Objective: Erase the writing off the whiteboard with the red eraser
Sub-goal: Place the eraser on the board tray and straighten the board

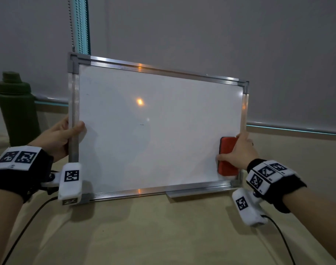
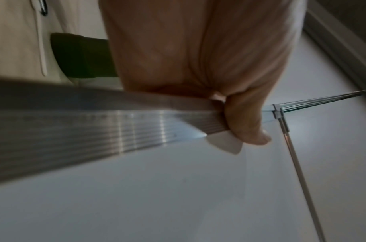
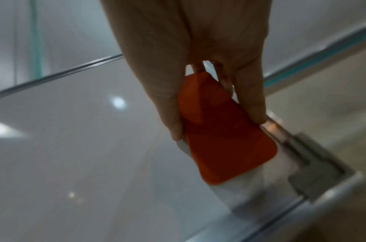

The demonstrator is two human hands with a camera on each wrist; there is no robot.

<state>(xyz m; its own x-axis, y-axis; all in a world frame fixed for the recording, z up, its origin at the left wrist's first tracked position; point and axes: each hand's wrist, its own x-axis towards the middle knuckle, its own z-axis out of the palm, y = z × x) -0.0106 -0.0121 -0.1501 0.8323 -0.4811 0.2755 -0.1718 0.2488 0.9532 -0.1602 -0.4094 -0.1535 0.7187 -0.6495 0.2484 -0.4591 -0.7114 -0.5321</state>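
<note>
1. Dark green bottle [image 1: 18, 108]: stands at far left, behind the board, apart from it.
2. Left hand [image 1: 62, 137]: fingers and thumb curled around the left frame rail of the whiteboard [image 1: 153, 131], which stands propped, long axis horizontal, on the table [image 1: 144, 232].
3. Faint short mark [image 1: 142, 124]: near board centre, left of and above the eraser; apparently the only writing left.
4. Red eraser [image 1: 227, 155]: flat against the lower right corner, long axis upright, beside the right rail.
5. Right hand [image 1: 239, 152]: nearer hand; thumb and fingers pinch the eraser's long sides.
</note>
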